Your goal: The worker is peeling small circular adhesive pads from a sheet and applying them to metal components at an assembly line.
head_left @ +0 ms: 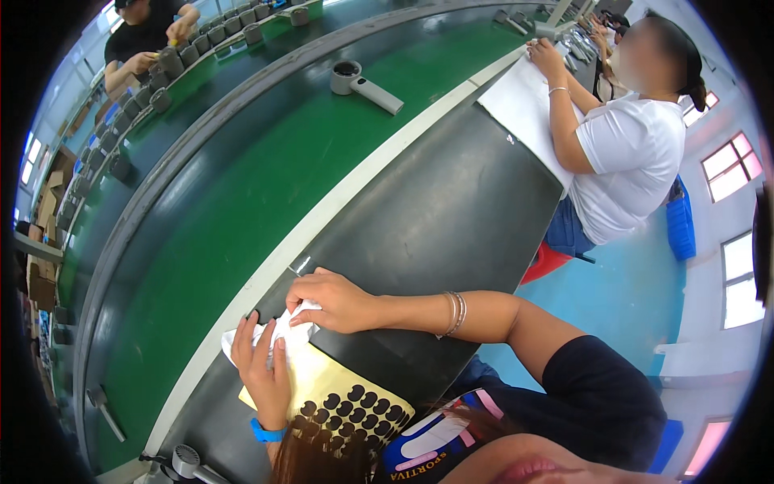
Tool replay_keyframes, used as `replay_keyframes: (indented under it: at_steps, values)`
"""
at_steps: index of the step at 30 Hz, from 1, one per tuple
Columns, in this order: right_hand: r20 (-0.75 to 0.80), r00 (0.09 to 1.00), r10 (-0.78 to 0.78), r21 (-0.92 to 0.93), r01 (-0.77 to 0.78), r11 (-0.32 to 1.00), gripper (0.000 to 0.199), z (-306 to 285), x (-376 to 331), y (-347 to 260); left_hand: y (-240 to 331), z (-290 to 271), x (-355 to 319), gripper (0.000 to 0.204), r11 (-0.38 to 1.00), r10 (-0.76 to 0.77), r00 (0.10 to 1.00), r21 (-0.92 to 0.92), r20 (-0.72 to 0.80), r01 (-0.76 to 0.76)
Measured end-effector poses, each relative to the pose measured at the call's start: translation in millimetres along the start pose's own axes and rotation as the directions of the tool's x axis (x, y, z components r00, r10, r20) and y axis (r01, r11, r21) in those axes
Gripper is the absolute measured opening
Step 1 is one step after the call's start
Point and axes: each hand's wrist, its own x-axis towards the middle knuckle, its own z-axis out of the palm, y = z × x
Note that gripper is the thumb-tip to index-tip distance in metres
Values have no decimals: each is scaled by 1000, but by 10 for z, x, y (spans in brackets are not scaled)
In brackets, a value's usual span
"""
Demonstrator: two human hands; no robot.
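Note:
My right hand (334, 303) reaches in from the right and pinches a crumpled white piece (292, 332); I cannot tell whether it is cloth or paper. Beside it, my left hand (263, 373) rests with its fingers stretched out and apart, against the lower left of the white piece. Under and in front of both hands lies a yellow sheet (322, 367) on the dark work surface. Rows of small black rounded stickers (355, 407) cover its near part. Loose hair hides part of the sheet's lower edge.
A handheld fan (187, 461) lies at the lower left. Beyond a pale rail (339, 194), the green conveyor belt (242, 210) carries another grey fan (367, 89). One co-worker (633, 149) sits at the right by a white sheet (524, 113); another person (149, 44) handles grey parts at far left.

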Motion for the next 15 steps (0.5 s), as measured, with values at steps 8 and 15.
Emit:
replay_keyframes:
  at_steps: [8,15]
  values:
    - [47,999,-17,-109,22,994,18,14,-17,-21,-2,-18,-22,25,1000,3,1000,-19,-11,-4]
    - [13,1000,-19,-113,20,993,26,88,7,27,-28,-20,-57,25,998,51,997,-23,-56,-52]
